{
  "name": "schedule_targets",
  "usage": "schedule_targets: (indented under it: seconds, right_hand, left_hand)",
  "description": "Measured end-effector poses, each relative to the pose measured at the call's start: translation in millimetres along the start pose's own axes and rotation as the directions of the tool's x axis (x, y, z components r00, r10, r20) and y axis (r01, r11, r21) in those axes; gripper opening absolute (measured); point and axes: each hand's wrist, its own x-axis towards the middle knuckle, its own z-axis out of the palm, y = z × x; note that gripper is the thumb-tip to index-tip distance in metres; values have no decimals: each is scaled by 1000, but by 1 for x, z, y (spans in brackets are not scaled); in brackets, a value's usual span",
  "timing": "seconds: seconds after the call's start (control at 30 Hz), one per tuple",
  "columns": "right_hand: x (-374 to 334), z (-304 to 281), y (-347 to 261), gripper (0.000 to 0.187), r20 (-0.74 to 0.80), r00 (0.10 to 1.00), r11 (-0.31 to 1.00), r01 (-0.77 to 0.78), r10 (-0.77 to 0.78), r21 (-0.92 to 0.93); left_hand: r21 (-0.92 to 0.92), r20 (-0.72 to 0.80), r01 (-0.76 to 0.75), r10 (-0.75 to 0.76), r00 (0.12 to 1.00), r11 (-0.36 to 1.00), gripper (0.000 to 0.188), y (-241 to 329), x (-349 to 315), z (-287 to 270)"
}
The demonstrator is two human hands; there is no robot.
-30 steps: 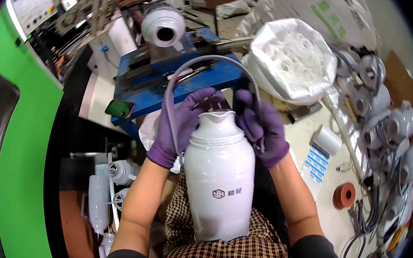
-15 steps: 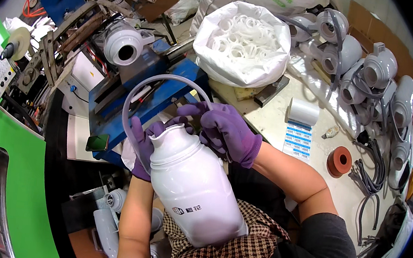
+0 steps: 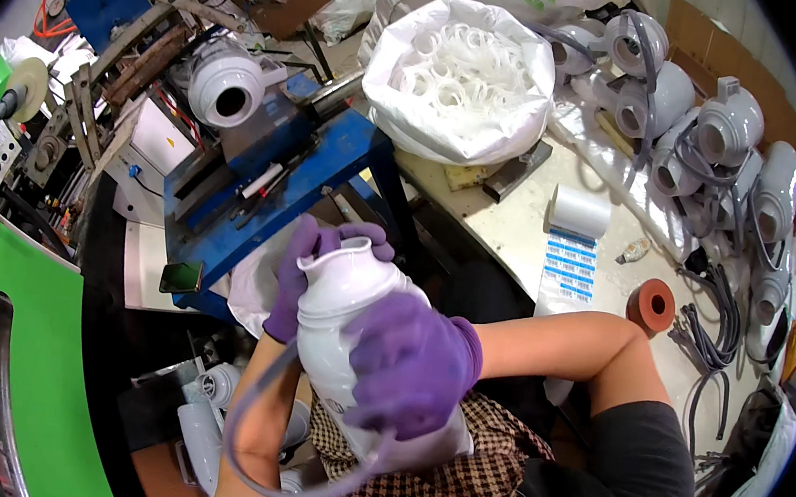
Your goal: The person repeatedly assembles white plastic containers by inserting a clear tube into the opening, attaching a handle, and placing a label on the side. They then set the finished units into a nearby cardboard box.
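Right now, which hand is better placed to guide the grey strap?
Probably the right hand, at one end of the grey strap; the left hand is beside the jug's neck.

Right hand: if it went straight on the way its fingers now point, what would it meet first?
Probably the white jug; depth is unclear, so the right hand might pass over it toward the left forearm.

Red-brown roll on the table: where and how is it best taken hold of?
The red-brown roll is probably best gripped by its outer rim, from above and the left: it seems to lie flat, hole up, and dark cables lie close on its right.
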Motion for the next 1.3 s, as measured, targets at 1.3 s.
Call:
schedule_targets:
  seconds: [1.3]
  right_hand:
    - [-123, -295, 60, 19, -177, 561, 450, -783, 808, -428]
  left_hand:
    - [700, 711, -707, 203, 673, -104, 58, -179, 28, 53]
